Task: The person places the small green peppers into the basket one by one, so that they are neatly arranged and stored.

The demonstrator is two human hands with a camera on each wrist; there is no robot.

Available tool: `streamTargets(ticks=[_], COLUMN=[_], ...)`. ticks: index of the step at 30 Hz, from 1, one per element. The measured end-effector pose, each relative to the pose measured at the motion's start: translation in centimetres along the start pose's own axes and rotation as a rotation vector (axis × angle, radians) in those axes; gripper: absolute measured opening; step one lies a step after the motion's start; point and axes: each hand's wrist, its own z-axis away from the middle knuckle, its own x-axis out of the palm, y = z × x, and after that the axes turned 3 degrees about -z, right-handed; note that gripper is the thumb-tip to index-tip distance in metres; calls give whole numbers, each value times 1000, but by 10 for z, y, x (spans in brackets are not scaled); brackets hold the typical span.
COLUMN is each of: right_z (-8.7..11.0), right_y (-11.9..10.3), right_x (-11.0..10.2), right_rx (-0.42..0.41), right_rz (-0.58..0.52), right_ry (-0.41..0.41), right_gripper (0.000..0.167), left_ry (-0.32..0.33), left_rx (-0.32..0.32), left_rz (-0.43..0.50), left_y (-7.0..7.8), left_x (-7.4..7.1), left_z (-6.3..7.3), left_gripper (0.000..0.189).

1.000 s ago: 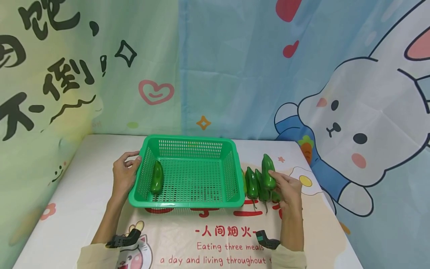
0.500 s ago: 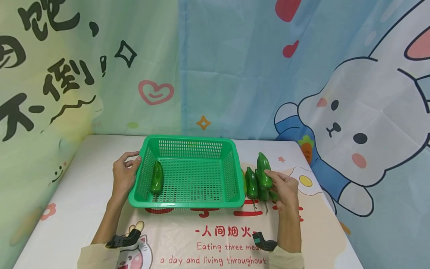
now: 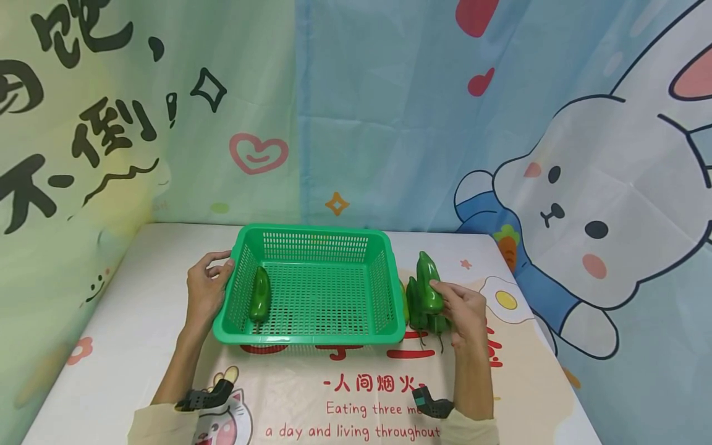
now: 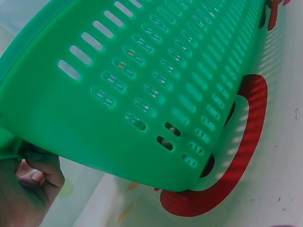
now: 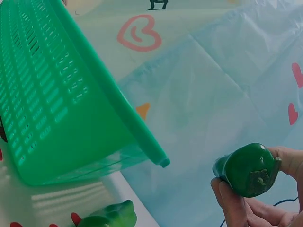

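A green plastic basket with slotted walls stands mid-table, one green pepper lying along its left side. My left hand grips its left rim; in the left wrist view the curled fingers show under the rim. My right hand pinches another green pepper between thumb and fingers, tip pointing away, just right of the basket. The right wrist view shows this held pepper stem end first, raised above the table. Below it, more green peppers lie beside the basket's right wall, partly hidden.
A printed mat with red lettering and cartoon figures covers the table. Behind the table hangs a patterned curtain with a large rabbit at right. Dark bands sit at both wrists.
My right hand has moved left toward the basket with the pepper, now over the peppers lying there. The left hand and basket have stayed put.
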Motion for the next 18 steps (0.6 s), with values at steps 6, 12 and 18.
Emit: streamTargets(ticks=[6, 12, 18], right_z=[2, 5, 7], right_y=[-1, -2, -2], right_x=[6, 10, 12], right_rx=[-1, -1, -31], right_rz=[1, 2, -14], right_ry=[-16, -26, -41], right_gripper=[58, 55, 51], left_ry=[-1, -2, 0], left_rx=[-7, -10, -9], left_rz=[0, -2, 7], left_y=[-2, -3, -2], left_x=[0, 0, 0], left_z=[0, -1, -1], left_gripper=[38, 38, 37])
